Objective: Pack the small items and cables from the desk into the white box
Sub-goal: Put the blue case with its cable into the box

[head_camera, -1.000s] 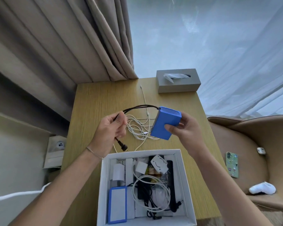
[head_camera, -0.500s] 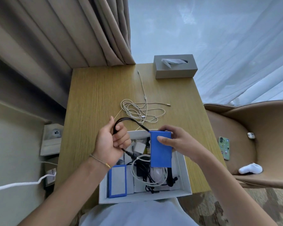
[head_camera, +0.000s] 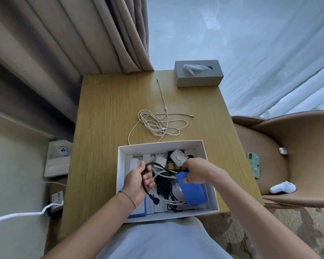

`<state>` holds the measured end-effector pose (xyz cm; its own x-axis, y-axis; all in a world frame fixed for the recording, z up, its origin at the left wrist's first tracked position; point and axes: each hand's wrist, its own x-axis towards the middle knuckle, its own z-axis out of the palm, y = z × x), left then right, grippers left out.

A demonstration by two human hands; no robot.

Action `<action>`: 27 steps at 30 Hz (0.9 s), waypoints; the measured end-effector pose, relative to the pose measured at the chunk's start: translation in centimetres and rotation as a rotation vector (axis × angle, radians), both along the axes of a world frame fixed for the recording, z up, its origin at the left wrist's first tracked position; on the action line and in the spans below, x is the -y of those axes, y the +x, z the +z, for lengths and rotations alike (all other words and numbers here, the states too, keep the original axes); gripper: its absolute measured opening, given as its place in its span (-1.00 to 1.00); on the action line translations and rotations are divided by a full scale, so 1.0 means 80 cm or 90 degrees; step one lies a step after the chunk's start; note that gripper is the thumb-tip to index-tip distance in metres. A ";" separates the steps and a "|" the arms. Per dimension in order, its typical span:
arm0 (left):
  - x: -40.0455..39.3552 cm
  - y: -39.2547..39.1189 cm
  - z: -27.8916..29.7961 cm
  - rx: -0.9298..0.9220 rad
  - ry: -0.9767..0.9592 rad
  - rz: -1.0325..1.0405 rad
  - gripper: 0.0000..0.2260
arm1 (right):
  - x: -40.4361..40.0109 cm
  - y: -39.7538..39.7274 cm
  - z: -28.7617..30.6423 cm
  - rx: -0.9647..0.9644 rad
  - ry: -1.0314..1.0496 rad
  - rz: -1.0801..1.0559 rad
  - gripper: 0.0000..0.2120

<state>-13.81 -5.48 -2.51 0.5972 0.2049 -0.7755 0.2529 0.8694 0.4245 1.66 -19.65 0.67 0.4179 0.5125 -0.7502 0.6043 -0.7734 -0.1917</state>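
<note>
The open white box (head_camera: 211,195) sits at the near edge of the wooden desk (head_camera: 105,128), holding white adapters, cables and a blue-edged flat item. Inside it, my right hand (head_camera: 198,171) grips the top of a blue block (head_camera: 193,191), which lies tilted over the right half of the box. Over the left half, my left hand (head_camera: 138,182) is curled round the block's black cable (head_camera: 148,170); its plug (head_camera: 156,201) hangs below my palm. A loose white cable (head_camera: 157,124) lies coiled on the desk beyond the box.
A grey tissue box (head_camera: 198,73) stands at the desk's far right corner. Curtains hang behind the desk. To the right, a tan chair (head_camera: 288,156) carries a phone (head_camera: 253,165) and small white items. A wall socket (head_camera: 61,152) sits left of the desk.
Both hands came down from above the desk into the box. The blue block now lies tilted in the right half, and the black cable is down in the left half.
</note>
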 end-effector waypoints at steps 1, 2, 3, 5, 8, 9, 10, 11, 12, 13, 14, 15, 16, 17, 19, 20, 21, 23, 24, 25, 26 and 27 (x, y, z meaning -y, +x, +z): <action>0.003 0.002 -0.001 0.003 -0.020 0.013 -0.60 | -0.003 -0.001 -0.002 0.001 -0.025 0.009 -0.64; 0.007 0.003 -0.002 0.004 -0.035 0.023 -0.61 | -0.005 -0.002 -0.003 0.002 -0.046 0.014 -0.62; 0.010 0.005 -0.004 0.001 -0.043 0.027 -0.61 | -0.007 -0.003 -0.005 0.001 -0.060 0.019 -0.61; 0.015 0.008 -0.008 -0.017 -0.039 0.015 -0.62 | -0.008 -0.003 -0.008 0.003 -0.081 0.041 -0.63; 0.015 0.010 -0.012 -0.065 0.046 -0.058 -0.63 | -0.009 -0.004 -0.013 0.045 -0.096 0.093 -0.89; 0.014 0.009 -0.013 -0.083 0.100 -0.096 -0.64 | -0.008 -0.004 -0.015 0.068 -0.093 0.099 -0.95; 0.012 0.008 -0.015 -0.097 0.163 -0.139 -0.64 | -0.008 -0.005 -0.017 0.090 -0.093 0.097 -0.91; 0.010 0.007 -0.015 -0.105 0.227 -0.185 -0.64 | -0.008 -0.006 -0.017 0.107 -0.093 0.098 -0.86; 0.008 0.005 -0.016 -0.109 0.288 -0.232 -0.65 | -0.008 -0.007 -0.016 0.125 -0.089 0.101 -0.81; 0.006 0.003 -0.018 -0.112 0.343 -0.276 -0.68 | -0.009 -0.010 -0.016 0.143 -0.078 0.108 -0.76; 0.004 0.001 -0.019 -0.116 0.395 -0.316 -0.70 | -0.010 -0.012 -0.015 0.162 -0.065 0.113 -0.72; 0.002 -0.002 -0.021 -0.123 0.463 -0.357 -0.73 | -0.011 -0.014 -0.015 0.180 -0.050 0.117 -0.70; 0.001 -0.005 -0.023 -0.132 0.550 -0.404 -0.75 | -0.012 -0.015 -0.015 0.197 -0.039 0.117 -0.70; 0.000 -0.008 -0.023 -0.139 0.644 -0.452 -0.76 | -0.013 -0.014 -0.014 0.207 -0.031 0.111 -0.70; -0.002 -0.012 -0.023 -0.136 0.780 -0.509 -0.75 | -0.014 -0.011 -0.011 0.213 -0.013 0.089 -0.71; -0.003 -0.013 -0.022 -0.125 0.820 -0.518 -0.75 | -0.016 -0.008 -0.009 0.216 0.000 0.073 -0.72; -0.005 -0.012 -0.019 -0.107 0.853 -0.520 -0.76 | -0.018 -0.005 -0.006 0.222 0.022 0.054 -0.73; -0.010 -0.006 -0.010 -0.059 0.918 -0.514 -0.78 | -0.027 0.002 0.000 0.236 0.087 0.001 -0.71; -0.013 -0.001 -0.004 -0.026 0.951 -0.501 -0.80 | -0.032 0.006 0.005 0.237 0.125 -0.033 -0.72; -0.018 0.006 0.003 0.006 0.980 -0.481 -0.81 | -0.039 0.011 0.011 0.231 0.163 -0.064 -0.75; -0.023 0.014 0.011 0.032 1.005 -0.460 -0.82 | -0.046 0.016 0.016 0.225 0.199 -0.096 -0.78; -0.030 0.024 0.019 0.048 1.026 -0.440 -0.83 | -0.052 0.022 0.020 0.221 0.232 -0.128 -0.79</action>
